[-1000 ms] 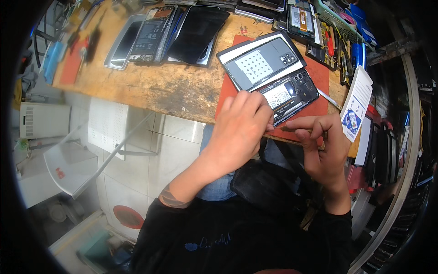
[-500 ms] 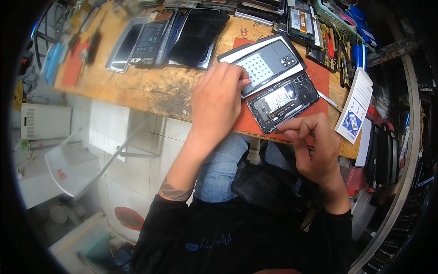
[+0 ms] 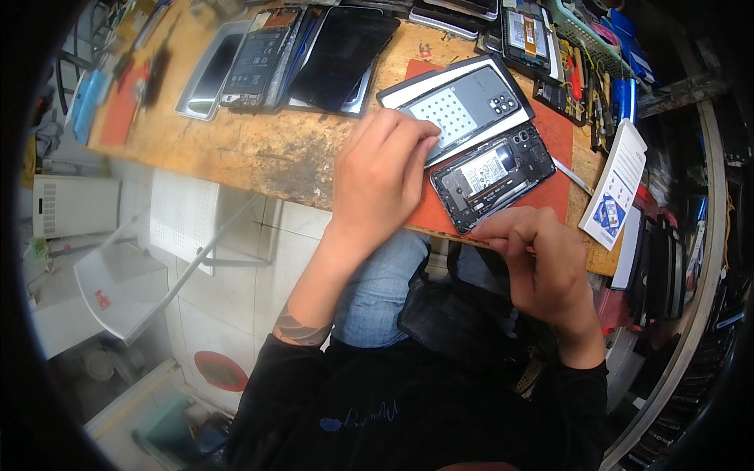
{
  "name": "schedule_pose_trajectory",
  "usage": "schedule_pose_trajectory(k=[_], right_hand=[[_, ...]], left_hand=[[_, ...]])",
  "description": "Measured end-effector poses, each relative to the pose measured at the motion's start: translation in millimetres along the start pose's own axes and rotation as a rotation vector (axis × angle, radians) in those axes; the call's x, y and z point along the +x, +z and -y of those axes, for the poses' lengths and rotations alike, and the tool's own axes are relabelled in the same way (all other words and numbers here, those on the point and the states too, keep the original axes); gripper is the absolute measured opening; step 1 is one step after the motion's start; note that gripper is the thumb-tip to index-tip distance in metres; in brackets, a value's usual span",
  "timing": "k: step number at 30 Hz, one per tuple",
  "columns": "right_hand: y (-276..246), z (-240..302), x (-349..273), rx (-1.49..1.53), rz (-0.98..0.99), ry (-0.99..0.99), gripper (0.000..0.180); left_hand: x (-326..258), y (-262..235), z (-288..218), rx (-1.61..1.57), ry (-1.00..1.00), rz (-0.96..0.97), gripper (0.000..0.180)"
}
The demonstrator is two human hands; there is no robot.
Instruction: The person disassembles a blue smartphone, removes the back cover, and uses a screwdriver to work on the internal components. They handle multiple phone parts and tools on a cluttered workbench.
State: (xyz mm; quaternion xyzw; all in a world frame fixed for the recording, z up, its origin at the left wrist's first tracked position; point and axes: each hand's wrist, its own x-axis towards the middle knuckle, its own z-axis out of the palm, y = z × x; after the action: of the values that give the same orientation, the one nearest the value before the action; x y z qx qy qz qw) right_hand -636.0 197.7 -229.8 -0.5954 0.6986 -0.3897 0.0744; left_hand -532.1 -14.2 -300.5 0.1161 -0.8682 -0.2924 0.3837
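Observation:
An opened smartphone (image 3: 491, 177) lies on an orange-red mat (image 3: 554, 188), its battery and inner parts bare. Just beyond it, a grey phone back cover (image 3: 471, 98) rests with its camera holes at the right, on a white and black flat piece. My left hand (image 3: 381, 177) is closed, thumb and fingers pinched together at the cover's near left corner; what they hold, if anything, is hidden. At the phone's near edge my right hand (image 3: 546, 263) is closed too, fingertips by the lower corner. A thin silvery strip shows along that edge; I cannot tell whether the fingers grip it.
Left on the wooden bench (image 3: 267, 157) lie a phone with its battery showing (image 3: 255, 67) and a black screen panel (image 3: 345, 59). A printed white card (image 3: 613, 188) stands at the right, near several tools (image 3: 585, 86) and a green basket (image 3: 585, 35). The bench's front edge is close to my lap.
My right fingertips have shifted slightly toward the phone's lower left corner. My left hand stays pinched by the cover. The whole view has moved a little.

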Motion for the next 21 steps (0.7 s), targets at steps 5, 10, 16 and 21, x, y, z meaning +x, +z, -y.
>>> schedule_pose_trajectory(k=[5, 10, 16, 21], right_hand=[[0.4, 10.0, 5.9, -0.108, 0.058, 0.067, 0.023], [1.9, 18.8, 11.1, -0.283, 0.06, -0.034, 0.023], [-3.4, 24.5, 17.2, -0.212, 0.148, -0.09, 0.026], [-3.0, 29.0, 11.0, -0.351, 0.141, -0.044, 0.027]], left_hand=[[-12.4, -11.1, -25.8, -0.345, -0.05, 0.159, 0.025], [-20.7, -21.8, -44.3, -0.654, -0.253, 0.482, 0.059], [-30.9, -17.8, -50.1, -0.655, -0.233, 0.502, 0.066], [-40.6, 0.2, -47.2, -0.405, -0.095, 0.221, 0.05]])
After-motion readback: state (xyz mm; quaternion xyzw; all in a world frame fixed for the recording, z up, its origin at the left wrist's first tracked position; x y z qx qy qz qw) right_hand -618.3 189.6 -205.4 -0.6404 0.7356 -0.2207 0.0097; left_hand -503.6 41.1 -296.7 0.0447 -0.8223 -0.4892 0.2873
